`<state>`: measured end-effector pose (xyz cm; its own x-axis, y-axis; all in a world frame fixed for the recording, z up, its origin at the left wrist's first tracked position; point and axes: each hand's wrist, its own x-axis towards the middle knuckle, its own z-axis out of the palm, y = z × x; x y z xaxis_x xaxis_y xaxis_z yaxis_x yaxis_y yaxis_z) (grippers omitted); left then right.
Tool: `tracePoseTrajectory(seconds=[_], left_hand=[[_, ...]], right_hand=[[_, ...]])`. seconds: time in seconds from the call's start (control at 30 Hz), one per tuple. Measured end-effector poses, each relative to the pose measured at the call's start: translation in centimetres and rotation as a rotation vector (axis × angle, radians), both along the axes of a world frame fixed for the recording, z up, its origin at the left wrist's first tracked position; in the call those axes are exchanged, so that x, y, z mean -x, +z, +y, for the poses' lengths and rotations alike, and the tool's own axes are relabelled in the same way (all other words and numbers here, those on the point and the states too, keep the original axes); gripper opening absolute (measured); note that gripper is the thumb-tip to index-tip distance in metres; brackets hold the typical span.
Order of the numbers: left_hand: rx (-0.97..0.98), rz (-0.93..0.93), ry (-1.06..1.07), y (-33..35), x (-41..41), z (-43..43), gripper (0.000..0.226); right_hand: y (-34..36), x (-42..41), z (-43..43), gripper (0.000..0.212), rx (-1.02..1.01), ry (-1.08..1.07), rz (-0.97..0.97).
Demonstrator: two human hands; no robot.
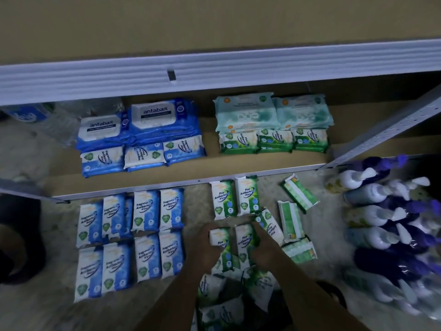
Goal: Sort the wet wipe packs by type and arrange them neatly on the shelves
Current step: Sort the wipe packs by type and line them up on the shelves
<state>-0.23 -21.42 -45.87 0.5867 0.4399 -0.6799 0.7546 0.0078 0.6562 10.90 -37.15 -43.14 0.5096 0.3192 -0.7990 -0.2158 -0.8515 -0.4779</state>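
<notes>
Holds left pine pack (223, 247) in left grip (207, 238), fingers curled round its top-left corner. Holds right pine pack (245, 240) in right grip (262, 249), fingers wrapped over its right edge. Both grips clenched on their packs. Cannot tell thumb positions.

Both held packs label-up on the floor (331, 225), side by side and nearly touching, just below a green pair (235, 198) set against the front edge of the shelf (238, 164).

Right of the grips: a tilted green pack (270, 226) touching the right grip's fingertips, plus loose green packs (299, 197) scattered at mixed angles, some face-down. Under the forearms: a green heap (238, 297), blurred.

Left on the floor: blue packs (145, 211) in two neat rows, label-up, edges touching.

On the shelf, left group: antabax packs (152, 115) stacked at the back, a blue shelf row (143, 155) in front. Right group, well apart from it: teal packs (272, 113) at the back, a green shelf row (274, 139) in front.

Far right on the floor: wrapped bottles (381, 223), white and purple, lying on their sides.
</notes>
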Motion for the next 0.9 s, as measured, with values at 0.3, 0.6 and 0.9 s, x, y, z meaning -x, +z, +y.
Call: tracePoseTrajectory(seconds=[0.3, 0.6, 0.9], left_hand=[[-0.038, 0.053, -0.132, -0.6, 0.9, -1.2, 0.046], [-0.024, -0.007, 0.077, -1.8, -1.2, 0.7, 0.057], [-0.284, 0.079, -0.071, -2.1, -2.6, 0.0, 0.063]], right_hand=[[-1.9, 0.7, -2.6, 0.084, -0.001, -0.164, 0.088], [-0.8, 0.8, 0.5, 0.077, 0.023, -0.066, -0.200], [-0.5, 0.9, 1.6, 0.096, 0.165, -0.004, -0.268]])
